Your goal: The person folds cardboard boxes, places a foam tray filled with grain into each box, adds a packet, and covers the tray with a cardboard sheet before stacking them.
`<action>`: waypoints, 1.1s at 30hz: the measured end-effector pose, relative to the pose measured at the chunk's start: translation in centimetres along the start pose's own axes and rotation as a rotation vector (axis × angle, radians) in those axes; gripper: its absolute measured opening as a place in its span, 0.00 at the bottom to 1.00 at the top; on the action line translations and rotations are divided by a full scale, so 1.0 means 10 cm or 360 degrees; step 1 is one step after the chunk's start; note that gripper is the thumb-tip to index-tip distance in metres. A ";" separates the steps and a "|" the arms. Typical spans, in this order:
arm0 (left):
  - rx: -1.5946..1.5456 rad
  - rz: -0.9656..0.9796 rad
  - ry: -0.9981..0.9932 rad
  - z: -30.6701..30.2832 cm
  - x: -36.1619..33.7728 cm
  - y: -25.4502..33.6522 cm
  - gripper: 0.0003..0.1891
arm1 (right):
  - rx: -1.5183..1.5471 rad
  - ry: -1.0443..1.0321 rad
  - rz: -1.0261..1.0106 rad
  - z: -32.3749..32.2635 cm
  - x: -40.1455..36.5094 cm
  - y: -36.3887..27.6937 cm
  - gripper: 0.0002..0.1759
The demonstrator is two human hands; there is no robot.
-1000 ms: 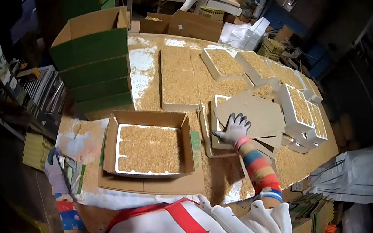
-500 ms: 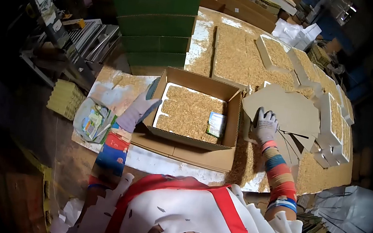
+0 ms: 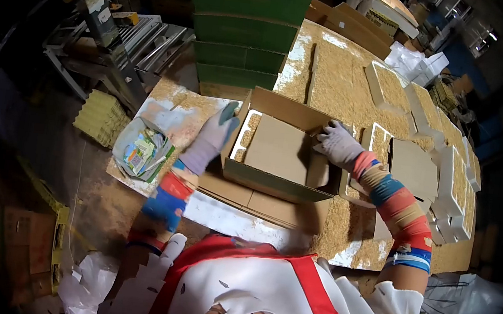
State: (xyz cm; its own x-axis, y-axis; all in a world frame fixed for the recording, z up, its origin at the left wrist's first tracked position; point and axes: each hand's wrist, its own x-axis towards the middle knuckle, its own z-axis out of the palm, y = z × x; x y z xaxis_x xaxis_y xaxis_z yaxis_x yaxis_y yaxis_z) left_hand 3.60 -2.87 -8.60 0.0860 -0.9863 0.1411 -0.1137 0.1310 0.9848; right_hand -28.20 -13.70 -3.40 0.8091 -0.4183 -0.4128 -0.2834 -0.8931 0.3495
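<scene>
An open cardboard box [image 3: 279,184] stands in front of me, with a tray of brown crumbly material [image 3: 245,140] in it. A flat cardboard sheet [image 3: 277,151] covers most of that tray, leaving a strip bare on the left. My right hand [image 3: 339,146], gloved, is at the box's right side, its fingers closed on the sheet's right part, which bends up. My left hand [image 3: 213,133], gloved and slightly blurred, lies along the box's left wall with its fingers stretched out. The small printed packet on the tray is hidden under the sheet.
More cardboard sheets [image 3: 413,167] lie on trays to the right. Filled white trays [image 3: 454,182] stand at the table's right end. Green boxes [image 3: 245,31] are stacked behind. A plastic tub of printed packets [image 3: 139,151] is at left. Flattened cardboard [image 3: 258,202] lies under the box's front.
My right hand has moved left from the sheet pile to the box, bringing a cardboard sheet over the tray. The packet is now covered. The view has shifted slightly.
</scene>
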 end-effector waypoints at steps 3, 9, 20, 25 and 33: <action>0.1434 0.0763 -0.0031 0.27 -0.07 0.75 0.27 | -0.0261 -0.0049 0.0176 0.13 0.12 -0.27 0.19; 0.2545 0.0102 -0.1568 0.58 0.27 0.27 0.36 | 0.0698 -0.0532 -0.0079 -0.42 -0.16 -0.27 0.47; -0.0736 -0.0566 0.0291 0.09 0.01 -0.58 0.29 | 0.4174 0.0383 0.1103 0.72 -0.83 -0.68 0.35; -0.0316 -0.0908 -0.0414 0.22 0.03 -0.98 0.41 | 0.3145 0.0503 0.1120 0.73 -0.23 -0.91 0.37; -0.0894 -0.0951 -0.0366 0.39 0.07 -0.47 0.48 | 0.3265 0.1260 0.0720 1.55 -0.39 -0.86 0.37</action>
State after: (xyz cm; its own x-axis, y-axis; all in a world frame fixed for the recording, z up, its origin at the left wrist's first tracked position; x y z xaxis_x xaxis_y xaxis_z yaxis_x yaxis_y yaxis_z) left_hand 0.30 -4.53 -13.51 -0.2348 -0.8936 -0.3826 0.4003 -0.4476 0.7997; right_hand -36.94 -6.92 -17.86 0.3875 -0.9180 -0.0842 -0.0111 0.0867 -0.9962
